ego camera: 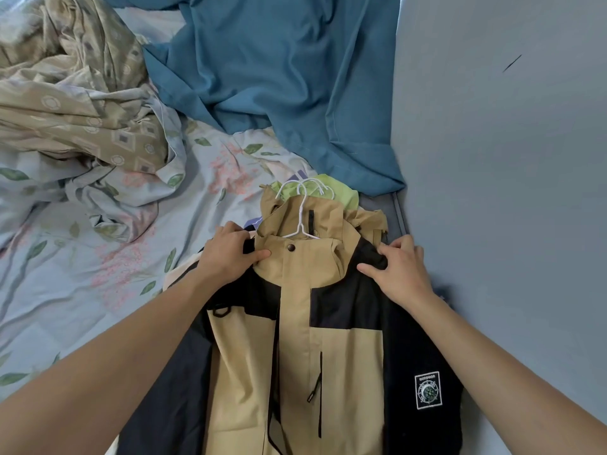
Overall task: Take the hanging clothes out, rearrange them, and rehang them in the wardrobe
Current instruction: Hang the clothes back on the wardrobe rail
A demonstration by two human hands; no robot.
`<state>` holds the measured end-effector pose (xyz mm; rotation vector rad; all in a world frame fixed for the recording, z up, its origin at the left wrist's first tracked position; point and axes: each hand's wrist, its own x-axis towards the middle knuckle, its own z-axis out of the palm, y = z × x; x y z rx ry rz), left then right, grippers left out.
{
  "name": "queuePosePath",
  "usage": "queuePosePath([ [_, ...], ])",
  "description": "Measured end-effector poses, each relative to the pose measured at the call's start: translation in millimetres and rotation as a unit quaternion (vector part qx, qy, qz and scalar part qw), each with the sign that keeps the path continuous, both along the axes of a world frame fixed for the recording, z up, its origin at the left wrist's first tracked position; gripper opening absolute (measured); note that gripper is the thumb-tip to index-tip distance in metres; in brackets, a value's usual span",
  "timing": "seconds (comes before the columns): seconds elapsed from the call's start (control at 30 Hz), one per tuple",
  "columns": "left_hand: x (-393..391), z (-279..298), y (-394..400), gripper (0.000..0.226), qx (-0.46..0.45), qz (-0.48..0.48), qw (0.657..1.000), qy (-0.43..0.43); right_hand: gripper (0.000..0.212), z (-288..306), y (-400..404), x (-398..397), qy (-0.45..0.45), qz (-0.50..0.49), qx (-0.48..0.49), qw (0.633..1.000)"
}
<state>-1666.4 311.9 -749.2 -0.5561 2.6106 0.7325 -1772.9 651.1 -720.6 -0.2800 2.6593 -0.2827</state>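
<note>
1. Spread in the lower centre of the frame, a tan and black hooded zip jacket (pixel 305 339) is laid on a floral bedsheet (pixel 108 251).
2. Its left shoulder is pinched by the left hand (pixel 230 254); its right shoulder is gripped by the right hand (pixel 400 267).
3. Rehanging is judged pending: a white wire hanger (pixel 303 218) is already seated in the collar.
4. Its long axis runs bottom to top, hood uppermost.

Both our arms reached forward, bare.
Our left hand (pixel 230 254) pinched with thumb and curled fingers; our right hand (pixel 402 269) lay palm-down, its fingers curled and gripping too.
</note>
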Motion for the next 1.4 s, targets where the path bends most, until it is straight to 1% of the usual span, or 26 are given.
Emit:
queuePosePath([
  [0.07,-2,2,-2,0.048,0.005,-0.009,1.0,-0.013,0.058,0,0,-1,0.008,0.005,-0.011,1.0],
  [0.17,-4,6,-4,0.047,-0.009,-0.026,1.0,-0.013,0.051,2,0,-2,0.003,0.008,-0.044,0.999],
  [0.3,3,9,-4,0.045,0.014,-0.02,1.0,0.015,0.032,11,-2,-7,-0.024,0.012,-0.083,0.996],
  [0.4,10,12,-5,0.043,0.066,-0.001,0.997,0.042,0.037,19,-2,-9,-0.041,-0.017,-0.128,0.991],
  [0.47,11,17,-7,0.038,0.108,0.007,0.994,0.03,0.036,26,-7,-7,-0.07,-0.046,-0.148,0.985],
  [0.53,12,23,-9,0.034,0.127,0.006,0.992,0.012,0.038,33,-14,-2,-0.074,-0.049,-0.15,0.985],
  [0.67,19,35,-13,0.036,0.129,0.013,0.991,0.009,0.049,43,-23,12,-0.016,-0.062,-0.18,0.982],
  [0.77,29,44,-16,0.038,0.13,0.019,0.991,0.005,0.05,54,-21,26,-0.015,-0.06,-0.208,0.976],
  [0.83,39,55,-17,0.043,0.104,0.004,0.995,-0.007,0.049,67,-18,36,-0.013,-0.044,-0.208,0.977],
  [0.9,50,75,-18,0.043,0.107,-0.004,0.994,-0.009,0.049,87,-16,49,-0.004,-0.028,-0.202,0.979],
  [0.97,66,103,-18,0.035,0.14,0.004,0.99,0.003,0.046,112,-14,66,0.011,-0.022,-0.192,0.981],
  [1.17,146,225,-14,0.028,0.185,0.017,0.983,0.016,0.034,215,-9,154,0.054,-0.023,-0.188,0.98],
  [1.2,158,239,-13,0.03,0.195,0.022,0.98,0.016,0.033,226,-9,166,0.063,-0.021,-0.193,0.979],
  [1.33,232,322,-8,0.055,0.233,0.064,0.97,0.032,0.031,298,-14,233,0.111,-0.021,-0.22,0.969],
  [1.4,269,358,-11,0.055,0.245,0.1,0.963,0.055,0.029,330,-23,262,0.133,-0.008,-0.236,0.963],
])
